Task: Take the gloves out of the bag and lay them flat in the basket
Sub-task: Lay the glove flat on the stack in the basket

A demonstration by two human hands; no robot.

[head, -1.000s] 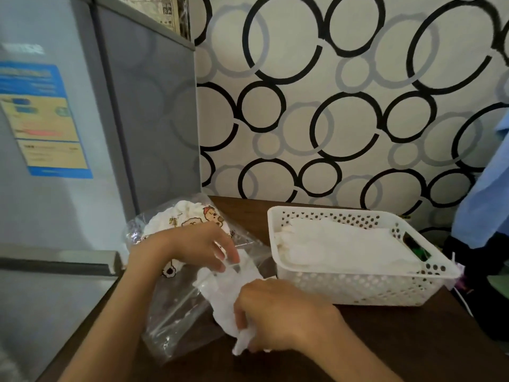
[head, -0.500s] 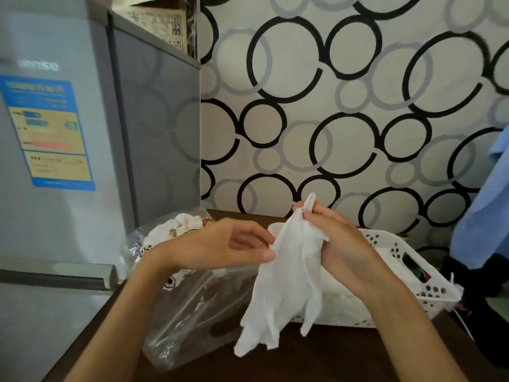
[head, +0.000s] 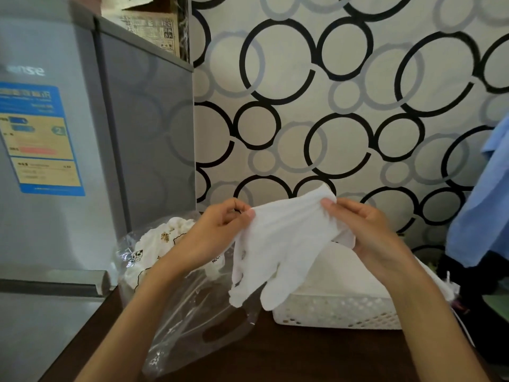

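A white glove (head: pixel 278 244) hangs spread in the air, cuff up and fingers down, above the table. My left hand (head: pixel 217 230) pinches the cuff's left corner and my right hand (head: pixel 366 230) pinches its right corner. Below it to the left lies the clear plastic bag (head: pixel 192 321), with more white cloth printed with cartoon figures (head: pixel 154 244) inside. The white perforated basket (head: pixel 336 310) stands to the right, partly behind the glove, with white gloves (head: pixel 338 268) lying in it.
A grey fridge (head: pixel 68 175) stands close on the left, with a cardboard box on top. The dark wooden table (head: pixel 303 354) meets a wall papered with circles. Blue cloth (head: pixel 484 202) hangs at the right edge.
The glove came out of the bag and rose from the table. My left hand left the bag and took the cuff's other corner, so the glove is now stretched between both hands.
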